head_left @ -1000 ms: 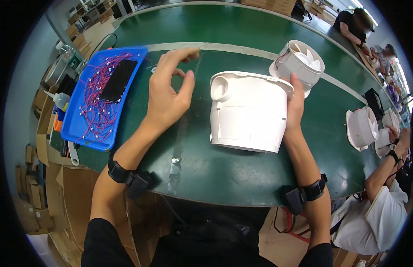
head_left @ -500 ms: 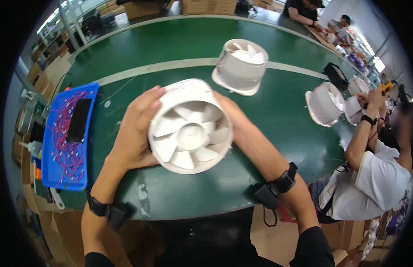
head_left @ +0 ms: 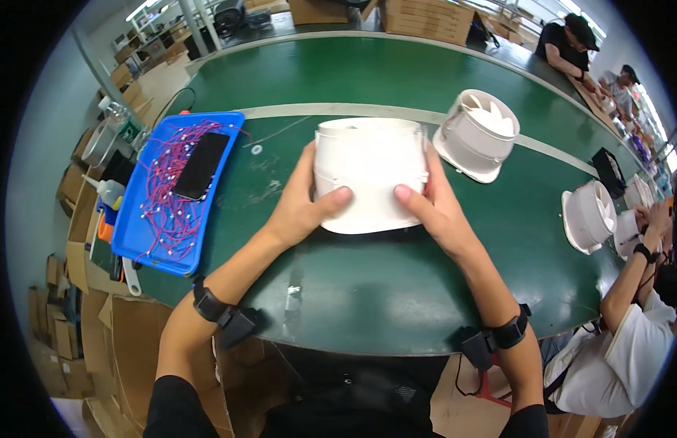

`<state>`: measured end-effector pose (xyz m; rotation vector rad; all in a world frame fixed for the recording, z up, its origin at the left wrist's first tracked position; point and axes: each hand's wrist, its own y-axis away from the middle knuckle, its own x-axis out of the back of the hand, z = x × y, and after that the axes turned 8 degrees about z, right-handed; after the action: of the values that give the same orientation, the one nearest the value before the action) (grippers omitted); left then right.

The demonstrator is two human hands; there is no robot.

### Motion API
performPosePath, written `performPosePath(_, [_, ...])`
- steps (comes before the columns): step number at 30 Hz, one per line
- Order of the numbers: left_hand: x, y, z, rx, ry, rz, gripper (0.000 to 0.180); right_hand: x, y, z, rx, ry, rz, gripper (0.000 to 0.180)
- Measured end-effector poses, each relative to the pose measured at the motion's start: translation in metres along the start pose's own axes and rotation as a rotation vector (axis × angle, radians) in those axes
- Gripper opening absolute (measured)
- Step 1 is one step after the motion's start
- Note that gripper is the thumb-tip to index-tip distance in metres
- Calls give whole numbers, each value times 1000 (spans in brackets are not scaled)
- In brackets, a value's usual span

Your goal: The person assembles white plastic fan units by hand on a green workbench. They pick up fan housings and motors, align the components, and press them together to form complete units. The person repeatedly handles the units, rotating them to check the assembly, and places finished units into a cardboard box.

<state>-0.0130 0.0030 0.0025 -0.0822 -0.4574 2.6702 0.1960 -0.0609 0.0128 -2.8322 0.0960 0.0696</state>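
A white round fan housing (head_left: 371, 164) is held between my two hands over the green table, its flat flange toward me and its side facing up at me. My left hand (head_left: 302, 201) grips its left side, with the thumb pressed on the wall near the flange. On the opposite side my right hand (head_left: 444, 208) holds it the same way, thumb on the wall. The blades inside this fan are hidden from here. Just beyond my right hand another white fan (head_left: 481, 131) stands on its flange, blades showing at the top.
At the left lies a blue tray (head_left: 159, 255) of pink-purple wires with white connectors and a black phone (head_left: 202, 166). Farther right stand a third fan (head_left: 589, 217) and a black box (head_left: 608, 171). A co-worker (head_left: 608, 343) in a white shirt sits at the right edge.
The fan in my hands has been turned, so its blade side no longer faces me and its side wall does. My head view has shifted left, moving the scene rightward.
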Motion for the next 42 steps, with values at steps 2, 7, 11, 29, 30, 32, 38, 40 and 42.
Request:
performPosePath(2, [3,0,1,0,-10,-19,94,-2,-2,5,-1,11,3,97])
performPosePath(7, [5,-3,0,27,70,-126,93,-1,-2,2,5,-15,33,101])
performPosePath(11, [1,-1,5,27,95,-137,91,4,-2,1,1,-17,28,100])
performPosePath(29, [5,-3,-1,29,121,-185,93,3,-2,-1,21,2,38,97])
performPosePath(30, [5,-3,0,27,116,-187,93,4,-2,-1,22,5,39,96])
performPosePath(32, [4,-3,0,19,110,-191,92,4,-1,0,21,10,42,96])
performPosePath(38, [4,-2,3,1,67,-187,91,4,-1,-1,27,20,42,94])
performPosePath(40, [4,-1,3,-1,48,-176,90,3,-1,-2,31,36,55,93])
performPosePath(42, [4,-1,3,-4,41,-177,89,3,-1,-1,34,25,50,91])
